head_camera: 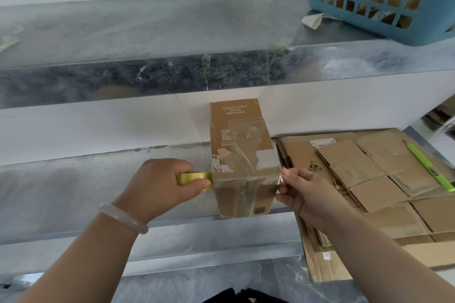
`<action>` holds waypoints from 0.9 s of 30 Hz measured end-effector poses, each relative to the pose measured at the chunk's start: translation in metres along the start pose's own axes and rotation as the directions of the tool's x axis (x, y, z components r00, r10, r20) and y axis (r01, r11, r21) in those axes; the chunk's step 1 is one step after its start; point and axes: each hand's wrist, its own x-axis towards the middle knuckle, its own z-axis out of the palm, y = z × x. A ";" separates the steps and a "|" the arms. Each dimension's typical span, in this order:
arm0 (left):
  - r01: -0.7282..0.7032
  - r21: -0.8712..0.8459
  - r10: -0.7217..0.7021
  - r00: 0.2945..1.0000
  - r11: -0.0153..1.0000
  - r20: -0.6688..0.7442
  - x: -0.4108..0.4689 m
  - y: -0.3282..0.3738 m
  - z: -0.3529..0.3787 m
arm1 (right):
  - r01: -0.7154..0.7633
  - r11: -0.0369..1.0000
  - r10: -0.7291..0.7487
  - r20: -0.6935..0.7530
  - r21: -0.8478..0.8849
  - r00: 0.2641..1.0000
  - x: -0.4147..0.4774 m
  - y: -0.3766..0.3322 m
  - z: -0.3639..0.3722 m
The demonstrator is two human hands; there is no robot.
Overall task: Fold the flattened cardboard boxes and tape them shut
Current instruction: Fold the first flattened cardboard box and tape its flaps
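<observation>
Now, a folded cardboard box stands at the front edge of a metal shelf, near the middle of the view. One flap is raised at its twelve o'clock end. Clear tape runs across the near top edge of the box from side to side.

At nine o'clock of the box, the left hand grips a yellow tape roll, with fingers and thumb curled round it. The roll touches the left side of the box. A pale bracelet sits on that wrist.

At three o'clock of the box, the right hand pinches the loose end of the tape between thumb and fingertips, just off the box's right corner.

A stack of flattened cardboard boxes lies on the same shelf, just beside the standing box at three o'clock and spreading toward four o'clock. A slim green tool lies on this stack near the right edge; whether it is a pen or a cutter I cannot tell.

At one o'clock, on the upper shelf, stands a blue plastic basket with cardboard showing through its lattice. A paper scrap lies by its lower left corner.
</observation>
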 end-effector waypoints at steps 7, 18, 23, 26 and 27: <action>-0.008 -0.039 0.010 0.999 0.999 0.033 0.002 0.000 0.002 | -0.099 0.985 0.083 0.114 0.142 0.990 0.015 0.021 -0.009; -0.021 -0.074 0.021 1.000 0.997 0.002 0.000 -0.005 0.005 | 0.245 0.747 -0.527 -0.325 -0.619 0.785 -0.002 0.007 -0.001; -0.026 -0.074 0.025 1.000 0.997 -0.016 0.000 -0.006 0.007 | 0.531 -0.313 -0.604 0.597 -0.787 0.528 -0.015 -0.009 0.054; -0.062 -0.087 0.056 0.995 0.994 -0.077 -0.002 -0.009 0.001 | 0.415 -0.553 -0.373 0.660 -0.722 0.652 -0.007 -0.007 0.069; -0.083 -0.089 0.073 0.991 0.993 -0.110 -0.004 -0.011 -0.002 | 0.391 -0.577 -0.368 0.656 -0.717 0.659 -0.005 -0.006 0.068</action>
